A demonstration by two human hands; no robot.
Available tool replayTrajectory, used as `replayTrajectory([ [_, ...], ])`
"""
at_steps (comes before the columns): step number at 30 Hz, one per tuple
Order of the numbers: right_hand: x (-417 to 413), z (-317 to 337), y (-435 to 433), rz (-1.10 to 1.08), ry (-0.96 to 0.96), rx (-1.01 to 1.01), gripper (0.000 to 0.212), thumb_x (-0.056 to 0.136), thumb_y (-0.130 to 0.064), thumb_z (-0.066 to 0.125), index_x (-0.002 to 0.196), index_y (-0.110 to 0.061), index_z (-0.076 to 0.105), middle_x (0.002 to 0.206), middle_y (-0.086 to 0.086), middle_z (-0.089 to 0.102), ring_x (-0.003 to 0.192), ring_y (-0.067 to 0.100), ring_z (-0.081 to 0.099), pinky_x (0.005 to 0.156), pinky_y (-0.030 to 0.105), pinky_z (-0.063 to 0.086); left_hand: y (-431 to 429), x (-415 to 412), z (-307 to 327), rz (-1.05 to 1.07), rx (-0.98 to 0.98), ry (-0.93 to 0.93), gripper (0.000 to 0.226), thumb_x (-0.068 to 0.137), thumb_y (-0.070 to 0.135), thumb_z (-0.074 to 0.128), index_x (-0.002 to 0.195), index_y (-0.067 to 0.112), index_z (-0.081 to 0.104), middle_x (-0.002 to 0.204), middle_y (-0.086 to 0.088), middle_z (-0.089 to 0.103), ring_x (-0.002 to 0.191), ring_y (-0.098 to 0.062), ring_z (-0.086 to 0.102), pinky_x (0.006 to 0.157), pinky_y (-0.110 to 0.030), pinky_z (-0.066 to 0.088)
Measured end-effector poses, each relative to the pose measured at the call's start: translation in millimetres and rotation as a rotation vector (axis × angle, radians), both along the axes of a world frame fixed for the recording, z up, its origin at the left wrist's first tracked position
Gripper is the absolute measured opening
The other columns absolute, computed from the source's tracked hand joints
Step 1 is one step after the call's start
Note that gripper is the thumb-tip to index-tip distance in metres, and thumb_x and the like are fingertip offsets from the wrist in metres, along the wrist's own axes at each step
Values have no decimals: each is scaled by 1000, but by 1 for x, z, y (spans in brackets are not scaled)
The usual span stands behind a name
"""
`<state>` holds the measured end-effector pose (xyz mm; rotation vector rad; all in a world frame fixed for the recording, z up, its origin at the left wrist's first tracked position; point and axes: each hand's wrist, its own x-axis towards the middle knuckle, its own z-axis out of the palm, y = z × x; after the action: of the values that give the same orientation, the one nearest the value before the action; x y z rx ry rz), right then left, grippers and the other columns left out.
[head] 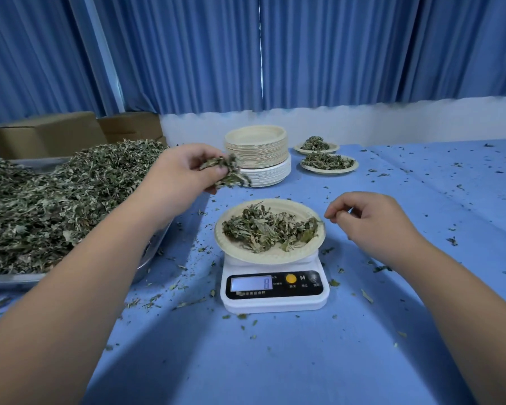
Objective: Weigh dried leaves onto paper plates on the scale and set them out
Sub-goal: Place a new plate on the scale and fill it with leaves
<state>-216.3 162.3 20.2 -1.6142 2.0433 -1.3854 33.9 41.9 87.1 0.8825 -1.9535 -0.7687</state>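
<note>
A white digital scale stands in the middle of the blue table, its display reading 8. On it sits a paper plate holding a heap of dried leaves. My left hand hovers above and left of the plate and grips a bunch of dried leaves. My right hand hangs just right of the plate's rim, fingers loosely curled, holding nothing. A big pile of dried leaves fills a metal tray at the left.
A tall stack of paper plates stands behind the scale. Two filled plates lie at the back right. Cardboard boxes sit behind the tray. Leaf crumbs are scattered over the blue tablecloth. Blue curtains hang behind.
</note>
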Motion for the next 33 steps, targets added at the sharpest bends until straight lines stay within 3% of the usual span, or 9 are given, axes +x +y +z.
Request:
replayTrajectory([
  [2,1,0,0,5,12,7,35,85,-6,53,67,-31,68,66,-10,64,45,8,44,40,12,36,-5,18,-6,70,24,52,19,89,13,67,89,31,70,77,12,73,62,-1,65,64,-16,52],
  [4,0,0,-1,0,21,12,35,85,-5,53,68,-31,68,67,-8,64,45,8,44,40,12,36,-10,37,-13,180,13,71,18,89,17,67,88,35,69,79,13,73,63,-1,66,68,-25,52],
  [9,1,1,-1,-18,20,23,35,84,-7,52,67,-33,69,72,3,68,48,12,46,42,15,39,-23,73,-37,471,-77,-44,16,92,24,64,93,40,66,81,2,67,34,-3,49,33,-21,35],
  [11,2,1,-1,-25,25,36,36,84,-8,52,66,-35,69,73,5,68,50,15,47,44,19,41,-27,80,-44,534,-97,-110,14,93,23,63,98,37,66,73,0,64,28,-6,45,28,-19,29],
  [18,4,0,1,-39,35,48,37,84,-9,54,65,-38,68,76,7,69,56,22,51,52,27,43,-37,89,-54,641,-149,-299,15,93,19,61,104,28,67,65,1,56,45,-21,51,44,-22,34],
  [22,5,-1,1,-37,36,58,34,85,-10,54,66,-34,69,76,10,68,53,21,47,47,25,41,-35,90,-58,620,-141,-376,16,93,25,59,105,30,67,69,2,59,49,-22,56,57,-31,50],
  [25,4,0,2,-39,31,49,32,85,-10,53,69,-32,69,77,12,68,54,22,47,44,23,41,-33,88,-58,607,-202,-396,19,93,30,57,110,27,67,91,1,63,63,-21,56,58,-27,42],
  [27,3,0,2,-35,31,44,32,85,-9,53,69,-32,69,77,11,69,56,22,50,42,18,39,-33,85,-58,600,-221,-411,22,93,31,57,112,26,66,106,-3,61,80,-21,53,69,-31,43],
  [33,5,2,3,-23,38,37,33,85,-8,53,70,-31,69,76,9,68,51,17,47,41,17,39,-26,80,-57,638,-200,-463,19,92,29,57,107,24,68,108,-6,62,82,-25,55,71,-36,48],
])
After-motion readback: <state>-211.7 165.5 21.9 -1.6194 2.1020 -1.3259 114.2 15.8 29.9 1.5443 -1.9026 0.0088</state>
